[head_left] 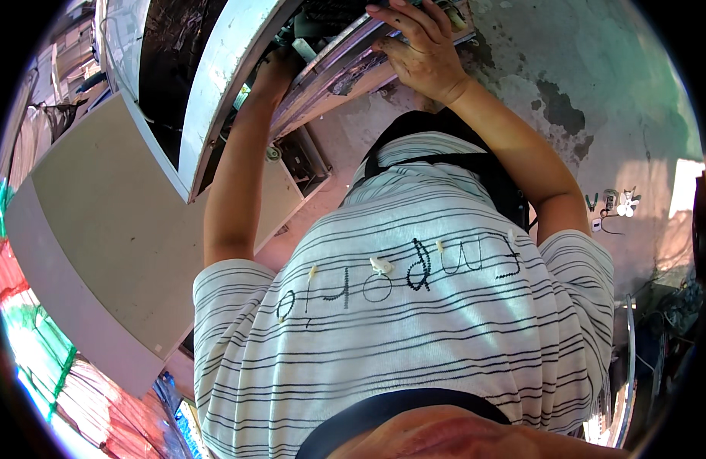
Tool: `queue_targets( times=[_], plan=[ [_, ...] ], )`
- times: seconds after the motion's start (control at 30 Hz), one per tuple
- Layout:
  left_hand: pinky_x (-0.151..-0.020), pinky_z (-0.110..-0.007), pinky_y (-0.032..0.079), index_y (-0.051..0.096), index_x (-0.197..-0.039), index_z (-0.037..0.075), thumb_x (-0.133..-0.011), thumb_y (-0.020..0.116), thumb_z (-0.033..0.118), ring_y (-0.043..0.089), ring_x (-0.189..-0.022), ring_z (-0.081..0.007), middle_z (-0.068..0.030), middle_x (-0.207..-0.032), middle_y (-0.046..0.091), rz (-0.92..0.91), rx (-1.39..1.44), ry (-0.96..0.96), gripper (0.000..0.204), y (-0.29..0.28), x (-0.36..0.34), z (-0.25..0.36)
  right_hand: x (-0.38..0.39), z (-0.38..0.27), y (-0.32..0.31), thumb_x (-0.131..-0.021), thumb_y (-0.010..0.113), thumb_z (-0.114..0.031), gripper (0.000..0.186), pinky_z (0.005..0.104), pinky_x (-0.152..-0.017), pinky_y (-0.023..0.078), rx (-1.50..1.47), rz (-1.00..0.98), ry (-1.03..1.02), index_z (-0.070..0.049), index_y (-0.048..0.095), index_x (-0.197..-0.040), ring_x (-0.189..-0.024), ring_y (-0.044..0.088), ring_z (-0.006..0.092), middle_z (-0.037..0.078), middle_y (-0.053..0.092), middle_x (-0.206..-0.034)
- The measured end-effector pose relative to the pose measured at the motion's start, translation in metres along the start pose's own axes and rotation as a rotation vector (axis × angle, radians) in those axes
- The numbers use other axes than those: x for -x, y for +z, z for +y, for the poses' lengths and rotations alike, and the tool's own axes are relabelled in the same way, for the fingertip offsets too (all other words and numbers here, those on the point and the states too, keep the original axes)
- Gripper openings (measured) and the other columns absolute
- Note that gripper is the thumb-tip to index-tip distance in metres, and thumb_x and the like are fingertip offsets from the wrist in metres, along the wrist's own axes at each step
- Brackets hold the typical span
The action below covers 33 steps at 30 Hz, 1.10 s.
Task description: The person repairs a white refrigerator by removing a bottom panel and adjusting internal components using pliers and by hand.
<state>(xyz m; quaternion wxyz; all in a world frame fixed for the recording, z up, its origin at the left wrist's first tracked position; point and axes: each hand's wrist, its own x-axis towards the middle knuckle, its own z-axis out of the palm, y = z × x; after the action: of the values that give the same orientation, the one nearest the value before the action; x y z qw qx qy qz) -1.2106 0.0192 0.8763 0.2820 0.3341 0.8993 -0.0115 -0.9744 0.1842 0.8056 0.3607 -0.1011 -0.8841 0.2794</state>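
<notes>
My left hand (277, 70) reaches into the gap between a pale curved panel (219, 84) and a long metal rail (327, 67). Its fingers are lost in the dark interior, so their grip does not show. On the other side, my right hand (425, 52) is at the rail's far end with fingers stretched and apart. Its fingertips and thumb lie close to the rail's edge; whether they press on it I cannot make out. Dark parts and a small pale metal block (304, 50) sit inside the opening between my hands.
A wide beige board with a pale border (115, 222) extends to the left. Below the rail stands an open compartment (301, 159). Small items, including a white fan-shaped piece (628, 202), are on or against the stained surface (559, 111) at right. Dark clutter (682, 302) lies lower right.
</notes>
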Motion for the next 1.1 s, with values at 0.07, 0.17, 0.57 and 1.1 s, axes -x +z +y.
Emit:
queue_targets(
  times=[0.07, 0.17, 0.57, 1.1],
  plan=[
    [-0.093, -0.05, 0.049, 0.068, -0.112, 0.004, -0.099, 0.047, 0.034, 0.061, -0.11, -0.0462, -0.0258, -0.116, 0.066, 0.005, 0.033, -0.009, 0.039, -0.002, 0.003, 0.003, 0.0, -0.001, 0.001, -0.086, 0.06, -0.025, 0.018, 0.0541, -0.114, 0.024, 0.005, 0.01, 0.007, -0.014, 0.073, -0.091, -0.136, 0.043, 0.0272, 0.004, 0.052, -0.147],
    [-0.095, -0.05, 0.048, 0.07, -0.113, 0.005, -0.097, 0.048, 0.036, 0.06, -0.112, -0.0469, -0.0279, -0.117, 0.066, 0.005, 0.095, -0.078, 0.041, -0.004, 0.003, 0.005, -0.001, -0.001, 0.002, -0.085, 0.06, -0.025, 0.018, 0.0539, -0.115, 0.024, -0.01, 0.044, 0.005, -0.014, 0.073, -0.091, -0.136, 0.043, 0.0272, 0.004, 0.052, -0.147],
    [-0.09, -0.045, 0.052, 0.068, -0.114, 0.0, -0.098, 0.05, 0.021, 0.063, -0.111, -0.0417, -0.0244, -0.118, 0.067, -0.117, 0.196, 0.026, 0.032, 0.021, -0.027, -0.04, 0.002, 0.001, 0.003, -0.086, 0.059, -0.025, 0.019, 0.0555, -0.116, 0.023, -0.017, -0.002, 0.012, -0.013, 0.074, -0.091, -0.136, 0.043, 0.0274, 0.005, 0.051, -0.147],
    [-0.094, -0.048, 0.048, 0.066, -0.122, 0.003, -0.095, 0.052, 0.027, 0.062, -0.114, -0.0456, -0.0293, -0.122, 0.065, -0.105, 0.24, -0.147, 0.039, 0.006, -0.013, -0.014, 0.0, 0.002, 0.002, -0.083, 0.062, -0.028, 0.02, 0.0542, -0.114, 0.025, 0.013, 0.015, -0.016, -0.014, 0.074, -0.091, -0.135, 0.043, 0.0264, 0.004, 0.052, -0.147]
  ],
)
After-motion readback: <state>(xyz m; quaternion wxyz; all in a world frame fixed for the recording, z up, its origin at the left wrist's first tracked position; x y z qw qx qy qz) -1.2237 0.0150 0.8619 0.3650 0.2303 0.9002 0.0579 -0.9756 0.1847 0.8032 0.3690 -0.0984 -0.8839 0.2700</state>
